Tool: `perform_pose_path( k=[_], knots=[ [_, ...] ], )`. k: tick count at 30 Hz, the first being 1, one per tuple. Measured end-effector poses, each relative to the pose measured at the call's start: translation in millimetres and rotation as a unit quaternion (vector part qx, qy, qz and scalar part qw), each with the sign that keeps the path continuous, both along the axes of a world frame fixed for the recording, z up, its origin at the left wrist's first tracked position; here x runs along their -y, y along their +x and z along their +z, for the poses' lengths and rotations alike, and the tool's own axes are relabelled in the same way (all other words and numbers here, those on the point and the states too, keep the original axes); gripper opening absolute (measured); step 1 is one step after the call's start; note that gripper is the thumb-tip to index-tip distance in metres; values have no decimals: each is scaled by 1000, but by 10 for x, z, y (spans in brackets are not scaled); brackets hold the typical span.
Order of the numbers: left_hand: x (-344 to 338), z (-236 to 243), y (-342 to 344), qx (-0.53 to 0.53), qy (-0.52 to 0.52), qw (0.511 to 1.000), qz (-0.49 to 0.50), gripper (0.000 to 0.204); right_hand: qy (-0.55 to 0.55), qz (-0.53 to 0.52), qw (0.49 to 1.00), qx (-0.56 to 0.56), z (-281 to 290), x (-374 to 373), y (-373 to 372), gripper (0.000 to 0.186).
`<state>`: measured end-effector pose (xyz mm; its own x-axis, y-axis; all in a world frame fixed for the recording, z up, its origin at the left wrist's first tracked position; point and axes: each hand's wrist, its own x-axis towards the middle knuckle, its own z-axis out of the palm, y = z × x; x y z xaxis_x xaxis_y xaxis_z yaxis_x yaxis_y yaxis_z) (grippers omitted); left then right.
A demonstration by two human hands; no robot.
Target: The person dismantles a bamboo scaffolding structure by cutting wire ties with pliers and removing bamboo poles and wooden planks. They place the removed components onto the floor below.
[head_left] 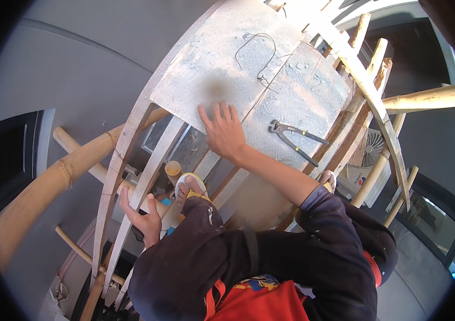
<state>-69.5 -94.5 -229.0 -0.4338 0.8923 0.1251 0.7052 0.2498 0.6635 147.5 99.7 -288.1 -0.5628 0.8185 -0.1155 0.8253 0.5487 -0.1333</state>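
My right hand [223,132] presses down near the left edge of a dusty board [184,80], palm down with fingers spread. To its right on the boards lie pincers [297,140] with black and yellow handles, jaws toward the hand. Farther off, a bent piece of thin wire [270,45] curls over the surface. My left hand [144,220] is lower left, at a pale wooden slat [155,160]; thumb and fingers stand apart on either side of it. Whether the palm bears on the slat I cannot tell.
Thick bamboo poles [40,198] and wooden rails [364,80] frame the platform. My feet, in sandals [190,184], stand among spaced slats with gaps below. A tan cup-like container [173,169] is beside the left foot. An outdoor fan unit [364,160] stands at right.
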Motion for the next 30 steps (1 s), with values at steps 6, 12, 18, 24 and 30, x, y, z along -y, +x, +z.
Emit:
perform_pose_path(
  k=[6,12,18,24,30],
  knots=[
    [-971,-65,306,329,-30,944,-10,54,23,23,999,23,-26,37,-140,56],
    [-1437,-439,478,614,-167,768,64,55,-19,-5,1000,-6,-3,93,-147,55],
    [-1529,-723,646,651,-167,731,118,53,10,-18,1000,3,-74,101,-183,55],
    [-1672,-889,715,637,-176,735,153,43,47,-21,999,15,-167,29,-288,58],
    [-1672,-918,799,561,-176,801,113,28,48,-25,998,-24,-174,75,-280,58]
  ],
)
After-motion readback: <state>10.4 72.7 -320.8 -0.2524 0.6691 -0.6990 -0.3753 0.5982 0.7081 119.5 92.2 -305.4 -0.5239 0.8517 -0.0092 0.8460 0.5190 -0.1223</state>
